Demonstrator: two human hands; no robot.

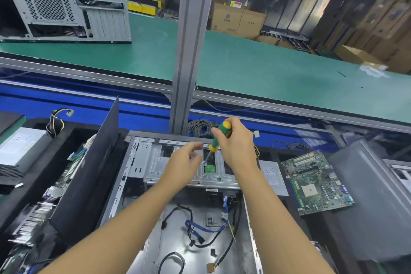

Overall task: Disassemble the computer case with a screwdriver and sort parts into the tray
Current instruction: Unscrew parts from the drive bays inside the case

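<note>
An open computer case (124,187) lies flat in front of me, its silver drive cage (153,162) at the far end and loose black and blue cables (195,229) on its floor. My right hand (235,142) grips a green and yellow screwdriver (219,138), held nearly upright with its tip down on the cage beside a small green board (210,169). My left hand (189,158) hovers just left of the tip, blurred, fingers loosely extended and holding nothing I can make out.
A removed motherboard (318,182) lies right of the case, with a dark side panel (364,196) beyond it. A black panel (93,162) leans on the left, beside a power supply (20,147) and boards (33,213). An aluminium post (191,51) rises behind; another case (66,4) sits on the green conveyor (266,69).
</note>
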